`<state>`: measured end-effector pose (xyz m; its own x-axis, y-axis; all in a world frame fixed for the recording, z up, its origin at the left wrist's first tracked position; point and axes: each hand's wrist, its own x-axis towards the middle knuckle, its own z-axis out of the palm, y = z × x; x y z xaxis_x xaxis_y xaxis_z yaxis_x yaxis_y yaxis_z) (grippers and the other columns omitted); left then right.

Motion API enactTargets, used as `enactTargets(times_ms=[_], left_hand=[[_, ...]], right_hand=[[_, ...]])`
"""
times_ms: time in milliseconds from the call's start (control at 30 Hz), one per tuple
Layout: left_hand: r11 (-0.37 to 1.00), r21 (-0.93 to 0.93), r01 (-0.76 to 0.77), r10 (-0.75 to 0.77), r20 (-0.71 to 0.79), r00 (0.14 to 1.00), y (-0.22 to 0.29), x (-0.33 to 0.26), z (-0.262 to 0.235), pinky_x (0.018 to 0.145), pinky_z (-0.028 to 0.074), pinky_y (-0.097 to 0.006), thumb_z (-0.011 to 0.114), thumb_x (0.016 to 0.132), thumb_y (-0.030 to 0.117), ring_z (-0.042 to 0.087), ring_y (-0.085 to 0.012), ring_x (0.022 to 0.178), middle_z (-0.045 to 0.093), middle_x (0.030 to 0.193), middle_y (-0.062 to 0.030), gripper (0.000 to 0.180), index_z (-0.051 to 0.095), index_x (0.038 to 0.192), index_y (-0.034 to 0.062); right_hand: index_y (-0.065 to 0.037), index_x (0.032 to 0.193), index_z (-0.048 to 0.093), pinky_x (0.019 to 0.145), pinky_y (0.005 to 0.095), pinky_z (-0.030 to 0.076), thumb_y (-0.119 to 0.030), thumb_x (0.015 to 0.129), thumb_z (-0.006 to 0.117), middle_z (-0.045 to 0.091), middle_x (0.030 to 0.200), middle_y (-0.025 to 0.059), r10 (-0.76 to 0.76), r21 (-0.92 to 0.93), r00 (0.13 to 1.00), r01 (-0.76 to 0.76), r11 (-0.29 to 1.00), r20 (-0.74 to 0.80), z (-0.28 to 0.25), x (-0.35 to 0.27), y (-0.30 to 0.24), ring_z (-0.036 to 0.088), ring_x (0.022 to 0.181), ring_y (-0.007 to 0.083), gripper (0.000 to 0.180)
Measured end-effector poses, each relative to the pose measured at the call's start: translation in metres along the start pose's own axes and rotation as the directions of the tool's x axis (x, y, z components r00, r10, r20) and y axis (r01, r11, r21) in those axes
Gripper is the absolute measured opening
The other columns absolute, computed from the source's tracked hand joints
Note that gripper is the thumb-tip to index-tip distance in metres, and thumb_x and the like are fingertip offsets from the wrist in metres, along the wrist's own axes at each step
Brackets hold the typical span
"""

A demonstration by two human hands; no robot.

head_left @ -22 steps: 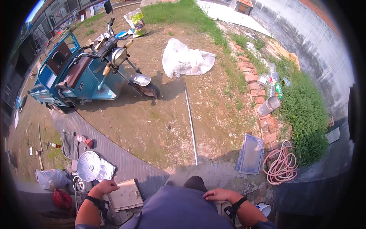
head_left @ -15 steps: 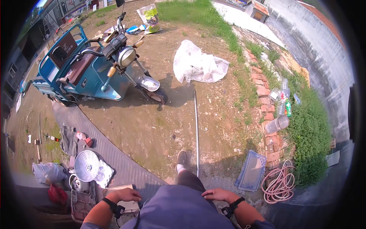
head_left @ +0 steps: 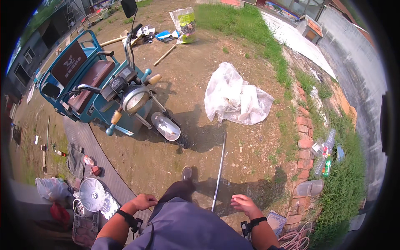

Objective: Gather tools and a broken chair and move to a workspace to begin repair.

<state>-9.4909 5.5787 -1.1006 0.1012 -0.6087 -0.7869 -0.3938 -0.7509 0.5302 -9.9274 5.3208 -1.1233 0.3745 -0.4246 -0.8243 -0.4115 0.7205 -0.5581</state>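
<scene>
Head view, dirt yard: a slim metal pole (head_left: 220,171) was seen lying on the ground ahead of the person, its near end at the edge of a blue-grey shirt (head_left: 183,223) and its far end close to a crumpled white plastic sheet (head_left: 237,100). The left hand (head_left: 145,201) was held in front of the shirt with fingers curled — whether anything was gripped could not be told. The right hand (head_left: 243,204) was held out on the other side of the pole, open, its fingers loosely extended and apart from the metal. One dark shoe (head_left: 187,173) was planted to the left of the pole.

To the upper left, a teal cargo tricycle (head_left: 102,112) with a brown seat was parked, its front wheel turned toward the pole. A round slotted basket (head_left: 92,194) was set beside a ridged walkway (head_left: 92,146) at lower left. At right, a row of red bricks (head_left: 305,143) was bordered by grass (head_left: 339,196) — a clear plastic jar (head_left: 310,188) was left lying across it, with a coiled pink hose (head_left: 296,239) partly seen below.
</scene>
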Motion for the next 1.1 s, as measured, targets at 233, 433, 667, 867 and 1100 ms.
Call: enactTargets(times_ms=[233, 433, 667, 867, 1100], left_hand=[[0.995, 0.097, -0.033, 0.038, -0.044, 0.998, 0.094, 0.155, -0.126, 0.077, 0.051, -0.037, 0.063, 0.087, 0.037, 0.066, -0.0258, 0.086, 0.070, 0.091, -0.0115, 0.032, 0.070, 0.100, 0.0085], [0.963, 0.200, -0.178, 0.186, -0.020, 0.982, 0.220, 0.243, -0.222, 0.075, 0.050, -0.038, 0.064, 0.085, 0.039, 0.066, -0.0279, 0.083, 0.070, 0.090, -0.0130, 0.033, 0.069, 0.098, 0.0084], [0.996, 0.036, -0.078, 0.083, -0.204, 0.975, 0.311, 0.339, -0.302, 0.074, 0.050, -0.039, 0.064, 0.085, 0.042, 0.065, -0.0303, 0.084, 0.068, 0.085, -0.0148, 0.038, 0.069, 0.092, 0.0053], [0.996, -0.086, 0.023, -0.029, -0.070, 0.997, 0.358, 0.384, -0.371, 0.074, 0.049, -0.039, 0.059, 0.088, 0.048, 0.064, -0.0270, 0.080, 0.066, 0.082, -0.0145, 0.045, 0.069, 0.092, 0.0044], [0.994, -0.107, -0.022, 0.007, -0.139, 0.990, 0.383, 0.489, -0.491, 0.075, 0.049, -0.038, 0.058, 0.088, 0.046, 0.064, -0.0261, 0.081, 0.067, 0.084, -0.0146, 0.042, 0.069, 0.095, 0.0054]], right_hand=[[-0.006, 0.117, 0.059, 0.075, 0.0355, 0.056, -0.021, 0.094, 0.061, 0.067, 0.103, 0.0091, 0.021, 0.163, 0.984, 0.008, 0.987, -0.180, -0.051, 0.104, -0.136, 0.068, 0.090, 0.0225, 0.028], [-0.005, 0.118, 0.055, 0.075, 0.0410, 0.056, -0.020, 0.095, 0.058, 0.064, 0.103, 0.0124, 0.018, 0.211, 0.981, 0.023, 0.977, -0.193, -0.106, 0.170, -0.242, 0.067, 0.090, 0.0295, 0.029], [-0.006, 0.111, 0.058, 0.070, 0.0381, 0.055, -0.022, 0.094, 0.060, 0.065, 0.094, 0.0089, 0.034, 0.114, 0.969, -0.007, 0.993, -0.243, -0.172, 0.286, -0.423, 0.067, 0.082, 0.0253, 0.023], [-0.006, 0.113, 0.058, 0.064, 0.0348, 0.054, -0.023, 0.093, 0.061, 0.066, 0.099, 0.0112, -0.013, -0.038, 0.985, 0.007, 0.999, -0.172, -0.165, 0.395, -0.599, 0.068, 0.081, 0.0240, 0.026], [-0.004, 0.116, 0.054, 0.073, 0.0398, 0.055, -0.023, 0.095, 0.057, 0.064, 0.104, 0.0142, -0.068, -0.105, 0.998, 0.069, 0.992, 0.013, -0.075, 0.543, -0.778, 0.067, 0.089, 0.0288, 0.029]])
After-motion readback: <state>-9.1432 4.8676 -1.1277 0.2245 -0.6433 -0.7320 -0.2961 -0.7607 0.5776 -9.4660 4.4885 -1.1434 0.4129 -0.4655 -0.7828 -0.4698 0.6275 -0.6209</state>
